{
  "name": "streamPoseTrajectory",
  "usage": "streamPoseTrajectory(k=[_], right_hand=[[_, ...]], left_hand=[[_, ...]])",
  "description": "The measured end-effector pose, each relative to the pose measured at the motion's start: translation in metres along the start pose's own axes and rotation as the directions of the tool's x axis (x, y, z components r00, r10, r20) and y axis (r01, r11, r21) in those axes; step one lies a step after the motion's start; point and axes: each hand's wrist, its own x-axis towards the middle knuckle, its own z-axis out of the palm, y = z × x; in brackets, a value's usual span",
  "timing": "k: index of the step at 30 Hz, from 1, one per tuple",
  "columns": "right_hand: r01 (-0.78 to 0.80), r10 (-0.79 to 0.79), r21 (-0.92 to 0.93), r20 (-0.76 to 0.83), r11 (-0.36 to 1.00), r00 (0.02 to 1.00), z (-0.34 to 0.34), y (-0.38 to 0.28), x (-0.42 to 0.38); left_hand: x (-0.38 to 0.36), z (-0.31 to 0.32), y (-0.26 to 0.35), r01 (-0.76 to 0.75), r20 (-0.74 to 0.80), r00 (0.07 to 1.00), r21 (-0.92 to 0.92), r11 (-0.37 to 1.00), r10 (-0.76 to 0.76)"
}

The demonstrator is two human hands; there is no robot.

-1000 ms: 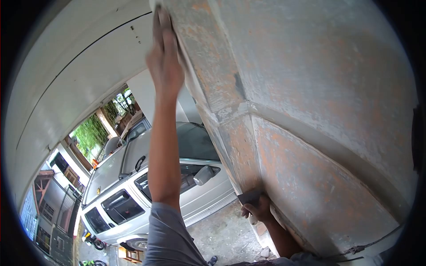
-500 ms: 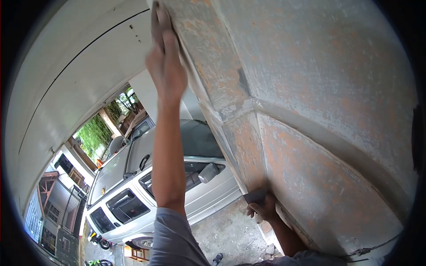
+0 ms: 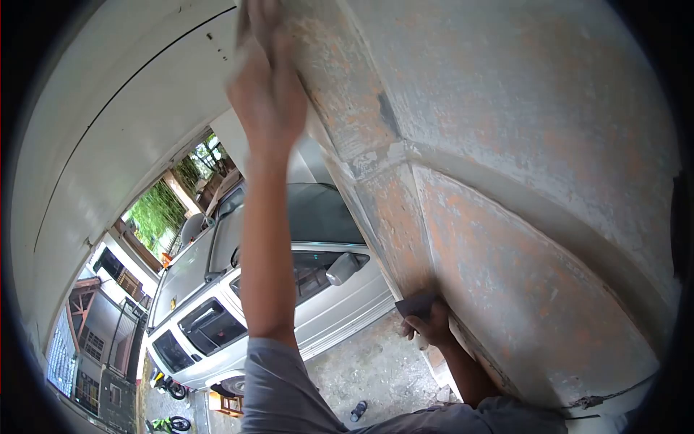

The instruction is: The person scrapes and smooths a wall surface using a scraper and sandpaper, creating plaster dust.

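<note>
Up along the edge of a patchy grey-and-orange panel (image 3: pixel 506 253), my left hand (image 3: pixel 269 101) is raised, its fingers closed and blurred by motion. Whatever it grips at the top is too smeared to name. Lower down, my right hand (image 3: pixel 430 325) pinches a dark grey sheet of sandpaper (image 3: pixel 416 304), thumb on the near face. That sheet lies against the panel's lower edge, beside a narrow scuffed strip. A ridge crosses the panel, and its surface looks worn and scratched.
A silver van (image 3: pixel 332 311) is parked below on a concrete floor (image 3: pixel 376 376). A white ceiling (image 3: pixel 123 123) slopes overhead at left. Motorbikes (image 3: pixel 170 424), a wooden stool (image 3: pixel 225 403) and a dark shoe-like item (image 3: pixel 358 411) are on the ground.
The view has shifted slightly. My left hand has moved a little upward and left along the panel edge. My right hand stays at the lower edge with the sandpaper.
</note>
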Motion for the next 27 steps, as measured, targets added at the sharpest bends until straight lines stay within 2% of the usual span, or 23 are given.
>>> streamPoseTrajectory(k=[1,2,3,5,6,8,9,10,13,14,15,16,17,18,19,21,22,24,26,27], right_hand=[[-0.011,0.011,0.018,-0.016,1.000,1.000,0.004,0.002,-0.001],[-0.030,0.031,0.037,-0.029,0.999,0.999,0.005,0.004,-0.002],[-0.021,0.022,0.036,-0.030,0.999,0.999,0.005,0.003,0.000],[-0.007,0.007,0.020,-0.027,1.000,1.000,0.005,0.002,-0.002],[-0.009,0.009,0.014,-0.020,1.000,1.000,0.005,0.001,-0.003],[-0.025,0.025,-0.001,-0.047,1.000,0.999,0.006,0.001,-0.001],[-0.030,0.030,-0.003,-0.040,1.000,0.999,0.006,0.002,0.000],[-0.005,0.005,-0.006,-0.022,1.000,1.000,0.004,0.004,0.000],[0.026,-0.026,-0.009,-0.004,1.000,1.000,0.003,0.002,0.002],[0.021,-0.021,-0.009,0.002,1.000,1.000,0.005,0.001,-0.001],[0.019,-0.019,0.002,0.005,1.000,1.000,0.006,0.001,-0.002],[0.005,-0.005,0.013,-0.009,1.000,1.000,0.007,0.000,-0.001],[-0.007,0.008,0.023,-0.022,1.000,1.000,0.007,0.001,-0.001],[-0.003,0.003,0.035,-0.017,0.999,1.000,0.008,0.004,-0.001],[-0.032,0.033,0.049,-0.025,0.998,0.999,0.008,0.006,-0.002],[-0.048,0.050,0.047,-0.037,0.998,0.998,0.005,0.004,0.000],[-0.031,0.032,0.024,-0.035,0.999,0.999,0.006,0.003,0.000],[-0.023,0.023,-0.016,-0.020,1.000,1.000,0.006,0.001,-0.001],[-0.011,0.010,-0.027,-0.021,1.000,1.000,0.007,0.001,-0.001],[0.003,-0.004,-0.041,-0.022,0.999,1.000,0.007,0.001,-0.001]], left_hand=[[-0.057,-0.001,0.004,-0.222,0.037,0.975,0.148,0.964,0.219],[-0.078,-0.007,0.014,-0.199,0.090,0.976,0.018,0.980,0.197],[-0.082,-0.013,0.018,-0.206,0.085,0.975,0.015,0.978,0.204],[-0.086,-0.025,0.022,-0.122,0.284,0.953,0.032,0.992,0.108],[-0.068,-0.021,0.018,-0.261,0.193,0.953,0.131,0.957,0.233],[-0.021,-0.018,0.012,-0.177,0.131,0.978,0.129,0.976,0.160],[0.010,-0.014,-0.003,-0.361,0.053,0.932,0.242,0.901,0.360],[0.040,-0.017,-0.007,-0.303,0.161,0.951,0.325,0.896,0.264],[0.060,-0.009,0.011,-0.247,0.132,0.968,0.324,0.913,0.215],[0.042,-0.016,0.002,-0.359,0.254,0.928,0.418,0.835,0.272],[0.016,-0.015,0.022,-0.318,0.273,0.935,0.375,0.871,0.224],[-0.013,-0.012,0.035,-0.333,0.265,0.934,0.408,0.850,0.239],[-0.044,-0.012,0.046,-0.396,0.329,0.904,0.409,0.822,0.272],[-0.070,-0.009,0.053,-0.417,0.346,0.887,0.315,0.853,0.306],[-0.069,-0.012,0.055,-0.426,0.349,0.883,0.313,0.849,0.314],[-0.061,-0.014,0.054,-0.397,0.388,0.882,0.301,0.867,0.269],[-0.037,-0.006,0.037,-0.470,0.275,0.876,0.294,0.832,0.397],[0.023,-0.004,0.028,-0.561,0.260,0.826,0.451,0.694,0.500],[0.070,0.004,0.012,-0.549,0.233,0.827,0.532,0.644,0.512],[0.074,0.001,0.025,-0.550,0.231,0.827,0.526,0.649,0.513]])
